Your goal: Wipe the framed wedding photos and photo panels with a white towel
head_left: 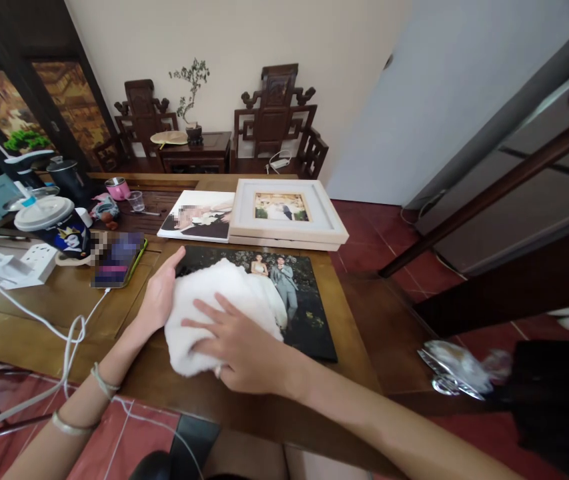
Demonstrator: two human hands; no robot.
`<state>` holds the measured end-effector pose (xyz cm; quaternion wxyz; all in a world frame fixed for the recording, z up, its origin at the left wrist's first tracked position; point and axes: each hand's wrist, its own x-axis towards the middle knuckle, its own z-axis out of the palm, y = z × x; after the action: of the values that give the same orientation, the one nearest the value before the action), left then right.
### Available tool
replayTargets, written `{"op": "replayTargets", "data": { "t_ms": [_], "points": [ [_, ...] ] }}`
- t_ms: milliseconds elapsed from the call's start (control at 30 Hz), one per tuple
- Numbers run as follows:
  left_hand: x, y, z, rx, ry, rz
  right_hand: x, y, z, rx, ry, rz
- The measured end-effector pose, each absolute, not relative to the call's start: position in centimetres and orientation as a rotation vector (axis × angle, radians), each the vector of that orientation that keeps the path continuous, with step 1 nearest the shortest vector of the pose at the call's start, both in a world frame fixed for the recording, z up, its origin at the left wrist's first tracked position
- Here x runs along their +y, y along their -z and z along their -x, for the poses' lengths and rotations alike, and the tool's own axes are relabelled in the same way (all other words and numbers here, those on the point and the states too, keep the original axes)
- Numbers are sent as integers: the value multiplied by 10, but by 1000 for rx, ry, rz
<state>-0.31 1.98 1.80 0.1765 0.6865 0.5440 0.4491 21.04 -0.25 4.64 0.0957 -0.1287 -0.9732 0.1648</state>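
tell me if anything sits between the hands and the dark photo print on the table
Under the right hand lies a white cloth, which covers the near left part of the dark photo print. The left hand rests at the print's left edge beside the cloth, with nothing visible in between.

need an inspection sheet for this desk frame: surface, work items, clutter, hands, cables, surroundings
Surface: wooden table.
Work items: white cloth on dark photo print.
Clutter: framed photo, second print, phone, lidded cup, power strip.
Hands: left hand flat at print's edge; right hand pressing on cloth.
Cables: white cable over table edge.
Surroundings: carved chairs, red tile floor.
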Motion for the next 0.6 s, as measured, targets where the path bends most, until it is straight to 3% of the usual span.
{"op": "replayTargets", "data": {
  "t_ms": [133, 300, 433, 600],
  "points": [
    [22, -15, 1, 1577, -1058, -2112, -12, -44, -251, -2842, -644, 450],
    [26, -9, 2, 1564, -927, -2249, 19, -35, -270, -2670, -517, 885],
    [28, -7, 3, 1569, -927, -2267, 58, -37, -230, -2480, -553, 1053],
    [27, -11, 3, 1555, -925, -2281, 83, -49, -166, -2434, -565, 929]
  ]
}}
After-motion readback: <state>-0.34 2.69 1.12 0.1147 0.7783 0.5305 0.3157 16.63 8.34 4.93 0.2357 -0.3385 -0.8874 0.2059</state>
